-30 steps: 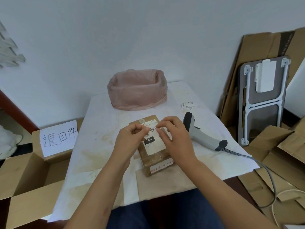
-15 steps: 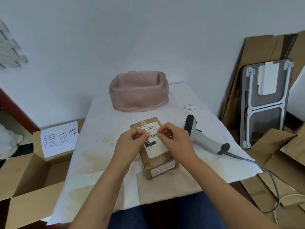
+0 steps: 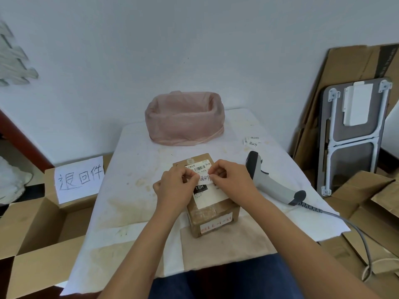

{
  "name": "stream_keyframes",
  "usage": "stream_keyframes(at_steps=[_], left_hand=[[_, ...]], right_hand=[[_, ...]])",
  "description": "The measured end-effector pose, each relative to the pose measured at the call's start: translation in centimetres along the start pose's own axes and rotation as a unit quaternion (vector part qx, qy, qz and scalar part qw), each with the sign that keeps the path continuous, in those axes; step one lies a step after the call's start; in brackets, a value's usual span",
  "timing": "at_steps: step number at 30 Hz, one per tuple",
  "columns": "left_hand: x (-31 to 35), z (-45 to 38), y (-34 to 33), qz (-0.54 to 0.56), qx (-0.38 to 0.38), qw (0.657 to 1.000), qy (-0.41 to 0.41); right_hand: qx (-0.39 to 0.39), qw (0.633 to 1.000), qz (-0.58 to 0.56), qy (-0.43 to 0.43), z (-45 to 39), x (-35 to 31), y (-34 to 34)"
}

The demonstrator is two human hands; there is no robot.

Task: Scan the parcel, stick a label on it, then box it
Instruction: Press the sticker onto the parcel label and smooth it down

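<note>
A small brown cardboard parcel [image 3: 212, 216] lies mid-table with a white shipping sheet on its top. My left hand [image 3: 174, 188] and my right hand [image 3: 232, 180] hover over the parcel's far end. Between them they pinch a small white handwritten label [image 3: 204, 177], each hand holding one end with its fingertips. The label sits just above the shipping sheet; whether it touches is unclear. A grey barcode scanner [image 3: 272, 182] lies on the table right of the parcel, its cable trailing off to the right.
A pink bag-lined bin [image 3: 184, 119] stands at the table's far side. Loose small labels [image 3: 251, 140] lie behind the scanner. An open cardboard box [image 3: 41, 227] with a handwritten sign [image 3: 79, 178] sits left of the table. Flattened cardboard and a folded grey table [image 3: 354, 134] lean on the right.
My hands have stayed over the parcel's far end, and the label is now stretched out between the fingertips with its writing showing. The parcel and scanner have not moved.
</note>
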State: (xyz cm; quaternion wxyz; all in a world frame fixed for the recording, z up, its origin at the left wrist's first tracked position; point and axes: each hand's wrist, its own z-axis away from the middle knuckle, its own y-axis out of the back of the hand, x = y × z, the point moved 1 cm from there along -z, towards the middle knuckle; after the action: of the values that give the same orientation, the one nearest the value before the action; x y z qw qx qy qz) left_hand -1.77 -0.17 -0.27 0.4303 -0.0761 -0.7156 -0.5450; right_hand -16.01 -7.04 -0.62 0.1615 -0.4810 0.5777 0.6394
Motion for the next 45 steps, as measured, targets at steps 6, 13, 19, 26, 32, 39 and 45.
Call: stream_keyframes(at_steps=[6,13,19,26,32,39,45], left_hand=[[-0.01,-0.22,-0.27,-0.025,-0.01,1.0,-0.006],[0.02,-0.48,-0.47,-0.027,-0.007,1.0,-0.008],[0.03,-0.36,-0.59,-0.025,0.0,1.0,-0.004],[0.02,-0.47,-0.7,-0.024,0.001,1.0,0.001],[0.03,-0.48,-0.77,-0.023,0.005,1.0,0.002],[-0.09,-0.5,-0.9,-0.023,0.008,1.0,0.001],[-0.06,-0.52,-0.9,-0.026,0.009,1.0,0.001]], right_hand=[[-0.004,1.0,0.026,0.009,-0.33,0.14,0.03],[-0.008,0.997,0.064,0.034,-0.66,0.12,-0.15],[-0.008,0.995,0.088,0.048,-0.96,-0.04,-0.42],[-0.001,0.995,0.087,0.052,-0.88,0.05,-0.55],[-0.002,0.994,0.093,0.052,-0.74,0.25,-0.74],[0.004,0.995,0.084,0.05,-0.4,0.36,-0.61],[0.002,0.995,0.091,0.03,-0.2,0.73,-0.69]])
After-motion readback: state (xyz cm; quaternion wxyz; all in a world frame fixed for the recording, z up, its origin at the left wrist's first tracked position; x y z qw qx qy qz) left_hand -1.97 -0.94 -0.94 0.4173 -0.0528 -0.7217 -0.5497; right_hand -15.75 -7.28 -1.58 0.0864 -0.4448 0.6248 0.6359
